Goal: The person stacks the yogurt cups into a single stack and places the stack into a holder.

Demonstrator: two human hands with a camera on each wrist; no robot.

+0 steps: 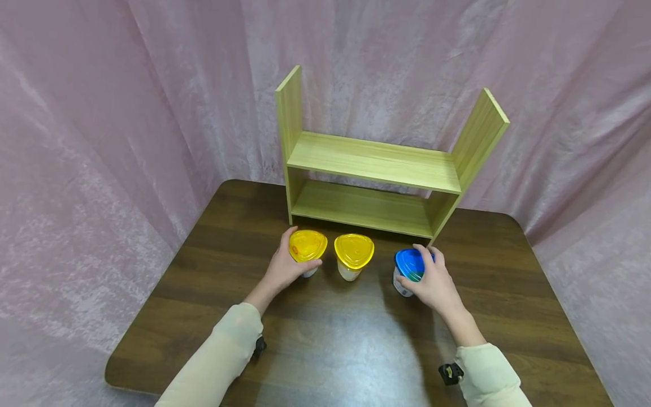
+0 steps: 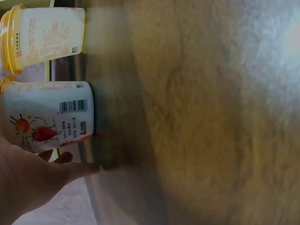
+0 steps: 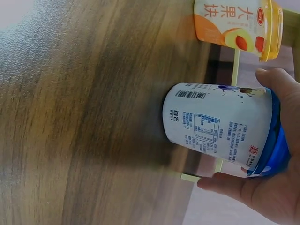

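The left hand (image 1: 285,268) curls round a smooth yellow-lidded cup (image 1: 308,245), the right hand (image 1: 433,284) round a glossy blue-lidded cup (image 1: 408,263); between them, a triangular-lidded middle cup (image 1: 354,252) on the wood-grained worktop (image 1: 325,350), before pale plank shelves (image 1: 376,162) and velvety curtain (image 1: 152,113).

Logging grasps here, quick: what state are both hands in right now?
Left hand: holding the leftmost yellow-lidded cup.
Right hand: holding the blue-lidded cup.
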